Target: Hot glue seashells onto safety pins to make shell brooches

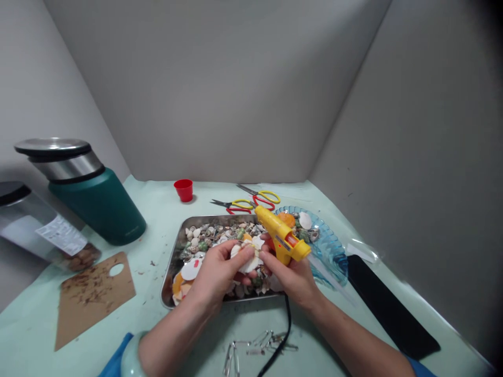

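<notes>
Loose metal clips [255,352] lie nearest on the desk [157,209]; beyond them, over the metal tray [168,262], the left hand [220,267] pinches a white shell piece [250,266] and the right hand [294,280] grips a yellow glue gun [280,233], thumb at the shell's edge. The piece seems unfinished — plenty of loose shells [216,233] remain in the tray. Farther right, a blue plate [334,254] holds more; I cannot tell what the red cup [183,191] contains.

You've got smooth, glossy plastic on the glue gun [275,225], matt rubbery cord [290,314]. Your tray [172,264]: shiny metal; shells [208,235] mixed, rough & smooth. Dish [334,256] glossy, see-thru, glass or plastic, can't tell. Flask [98,204] satin w/ metal collar [76,165]. Cardboard [94,306] matt. Pins [255,352] bare metal. Cup [183,190] smooth plastic.
</notes>
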`<state>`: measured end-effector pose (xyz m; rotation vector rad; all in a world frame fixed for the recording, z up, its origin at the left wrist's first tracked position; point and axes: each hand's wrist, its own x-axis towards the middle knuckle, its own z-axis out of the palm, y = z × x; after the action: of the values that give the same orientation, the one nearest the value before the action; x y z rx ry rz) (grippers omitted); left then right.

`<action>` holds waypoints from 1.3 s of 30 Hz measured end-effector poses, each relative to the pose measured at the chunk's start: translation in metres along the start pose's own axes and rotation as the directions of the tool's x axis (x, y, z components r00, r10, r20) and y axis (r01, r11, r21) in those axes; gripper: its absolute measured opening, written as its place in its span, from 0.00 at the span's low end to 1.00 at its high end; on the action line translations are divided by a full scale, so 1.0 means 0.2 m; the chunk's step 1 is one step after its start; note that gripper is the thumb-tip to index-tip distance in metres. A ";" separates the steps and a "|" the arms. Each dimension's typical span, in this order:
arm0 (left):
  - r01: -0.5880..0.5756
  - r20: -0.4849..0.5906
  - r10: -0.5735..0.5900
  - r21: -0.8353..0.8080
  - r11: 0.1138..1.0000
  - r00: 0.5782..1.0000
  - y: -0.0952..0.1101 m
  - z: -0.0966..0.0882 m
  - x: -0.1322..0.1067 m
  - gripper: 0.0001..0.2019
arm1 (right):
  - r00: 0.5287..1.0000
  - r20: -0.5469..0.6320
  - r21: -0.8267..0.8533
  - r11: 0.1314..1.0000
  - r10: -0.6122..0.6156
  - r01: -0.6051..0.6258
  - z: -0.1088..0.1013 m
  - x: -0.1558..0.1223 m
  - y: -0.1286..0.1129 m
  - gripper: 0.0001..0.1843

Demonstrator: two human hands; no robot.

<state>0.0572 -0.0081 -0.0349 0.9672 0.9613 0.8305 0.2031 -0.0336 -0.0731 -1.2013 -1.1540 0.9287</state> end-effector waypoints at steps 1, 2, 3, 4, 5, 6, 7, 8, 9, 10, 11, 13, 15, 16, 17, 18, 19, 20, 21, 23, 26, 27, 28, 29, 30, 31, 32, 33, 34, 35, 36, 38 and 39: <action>0.003 0.007 -0.003 0.005 1.000 1.000 0.00 0.00 0.00 0.14 | 1.000 0.016 0.005 1.000 -0.002 0.001 0.00 0.00 0.00 0.14; 0.003 0.013 -0.003 0.010 1.000 1.000 0.00 -0.01 0.00 0.13 | 0.999 0.039 0.014 1.000 -0.001 0.000 0.00 0.00 -0.01 0.15; -0.002 0.019 0.002 0.011 1.000 1.000 0.00 -0.02 0.01 0.13 | 0.998 0.056 0.027 1.000 0.004 -0.006 0.01 0.00 -0.02 0.16; -0.016 0.021 0.016 0.008 1.000 1.000 0.00 -0.02 0.01 0.13 | 0.999 0.048 0.043 0.999 0.014 -0.016 0.01 0.00 -0.03 0.18; -0.036 0.018 0.036 0.001 0.999 0.999 0.00 -0.03 0.01 0.12 | 0.999 0.035 0.059 0.998 0.026 -0.028 0.01 0.00 -0.03 0.18; -0.054 0.014 0.054 -0.004 0.999 0.998 0.00 -0.04 0.02 0.12 | 0.999 0.025 0.075 0.996 0.039 -0.041 0.01 0.00 -0.04 0.19; -0.072 0.005 0.072 -0.008 0.997 0.997 0.01 -0.05 0.02 0.12 | 0.999 0.020 0.085 0.995 0.050 -0.052 0.01 0.00 -0.04 0.20; -0.089 -0.007 0.089 -0.011 0.996 0.996 0.01 -0.06 0.03 0.12 | 0.998 0.026 0.088 0.994 0.061 -0.064 0.01 -0.01 -0.05 0.20; -0.107 -0.020 0.107 -0.012 0.994 0.994 0.02 -0.07 0.03 0.12 | 0.997 0.043 0.082 0.994 0.070 -0.074 0.01 -0.01 -0.04 0.20; -0.126 -0.034 0.126 -0.012 0.992 0.991 0.03 -0.09 0.04 0.13 | 0.995 0.068 0.072 0.994 0.077 -0.082 0.01 -0.02 -0.04 0.20; -0.149 -0.047 0.148 -0.010 0.989 0.988 0.04 -0.10 0.04 0.13 | 0.991 0.099 0.057 0.994 0.085 -0.091 0.00 -0.02 -0.03 0.20; -0.207 -0.068 0.206 0.004 0.978 0.976 0.07 -0.12 0.05 0.14 | 0.984 0.148 0.037 0.994 0.097 -0.103 -0.01 -0.03 -0.02 0.20; -0.260 -0.093 0.262 0.038 0.965 0.961 0.09 -0.14 0.05 0.14 | 0.981 0.169 0.020 0.995 0.096 -0.101 -0.01 -0.03 -0.01 0.20; -0.281 -0.108 0.285 0.055 0.958 0.952 0.10 -0.15 0.05 0.13 | 0.978 0.187 0.006 0.995 0.092 -0.095 -0.02 -0.04 0.00 0.20; -0.300 -0.122 0.306 0.069 0.951 0.944 0.10 -0.16 0.05 0.13 | 0.974 0.207 -0.015 0.996 0.086 -0.085 -0.02 -0.04 0.00 0.20; -0.316 -0.134 0.324 0.080 0.946 0.937 0.11 -0.16 0.06 0.13 | 0.968 0.235 -0.043 0.996 0.085 -0.077 -0.02 -0.03 0.00 0.20; -0.329 -0.146 0.338 0.087 0.940 0.930 0.11 -0.17 0.06 0.13 | 0.961 0.262 -0.074 0.995 0.087 -0.070 -0.03 -0.03 0.00 0.20; -0.339 -0.158 0.350 0.095 0.936 0.923 0.11 -0.17 0.06 0.13 | 0.955 0.282 -0.105 0.992 0.092 -0.064 -0.03 -0.03 0.01 0.21; -0.345 -0.170 0.358 0.103 0.933 0.918 0.11 -0.17 0.07 0.14 | 0.953 0.287 -0.135 0.989 0.098 -0.061 -0.04 -0.03 0.02 0.21; -0.349 -0.196 0.366 0.118 0.930 0.910 0.11 -0.18 0.07 0.16 | 0.955 0.275 -0.179 0.982 0.111 -0.063 -0.04 -0.04 0.03 0.20; -0.342 -0.223 0.366 0.141 0.929 0.904 0.10 -0.19 0.08 0.14 | 0.956 0.269 -0.216 0.975 0.118 -0.059 -0.04 -0.04 0.04 0.18; -0.339 -0.228 0.365 0.148 0.929 0.903 0.10 -0.19 0.08 0.13 | 0.956 0.269 -0.221 0.974 0.117 -0.057 -0.04 -0.04 0.04 0.18; -0.337 -0.233 0.366 0.155 0.929 0.901 0.10 -0.19 0.09 0.13 | 0.955 0.272 -0.223 0.973 0.115 -0.053 -0.03 -0.03 0.03 0.18; -0.337 -0.236 0.367 0.161 0.928 0.900 0.10 -0.19 0.09 0.12 | 0.956 0.272 -0.221 0.974 0.107 -0.046 -0.03 -0.03 0.02 0.18; -0.337 -0.236 0.368 0.165 0.927 0.899 0.10 -0.19 0.09 0.12 | 0.958 0.271 -0.219 0.975 0.097 -0.037 -0.02 -0.03 0.01 0.18; -0.337 -0.236 0.370 0.169 0.926 0.899 0.10 -0.19 0.09 0.12 | 0.958 0.274 -0.219 0.975 0.087 -0.026 -0.02 -0.03 0.01 0.17; -0.337 -0.234 0.371 0.175 0.925 0.898 0.10 -0.19 0.09 0.12 | 0.958 0.276 -0.218 0.976 0.076 -0.014 -0.02 -0.03 0.00 0.17; -0.338 -0.232 0.374 0.181 0.924 0.898 0.10 -0.19 0.09 0.13 | 0.958 0.279 -0.219 0.976 0.067 -0.005 -0.02 -0.03 0.00 0.16; -0.340 -0.232 0.378 0.188 0.922 0.896 0.10 -0.19 0.09 0.13 | 0.957 0.282 -0.219 0.976 0.064 -0.001 -0.01 -0.03 -0.01 0.16; -0.343 -0.233 0.383 0.195 0.919 0.894 0.10 -0.18 0.09 0.12 | 0.957 0.284 -0.216 0.976 0.066 -0.003 -0.01 -0.03 -0.01 0.15; -0.347 -0.235 0.389 0.201 0.916 0.891 0.10 -0.18 0.08 0.12 | 0.956 0.285 -0.211 0.977 0.071 -0.010 -0.01 -0.03 -0.01 0.15; -0.349 -0.236 0.393 0.206 0.914 0.889 0.11 -0.18 0.08 0.12 | 0.954 0.288 -0.196 0.980 0.081 -0.025 -0.01 -0.03 0.00 0.15; -0.348 -0.236 0.391 0.205 0.915 0.890 0.11 -0.18 0.07 0.12 | 0.953 0.292 -0.185 0.982 0.086 -0.032 -0.01 -0.03 0.00 0.15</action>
<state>0.0255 0.0230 -0.0283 1.2186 1.1076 1.2498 0.2038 -0.0396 -0.0732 -1.2735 -1.4751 1.0976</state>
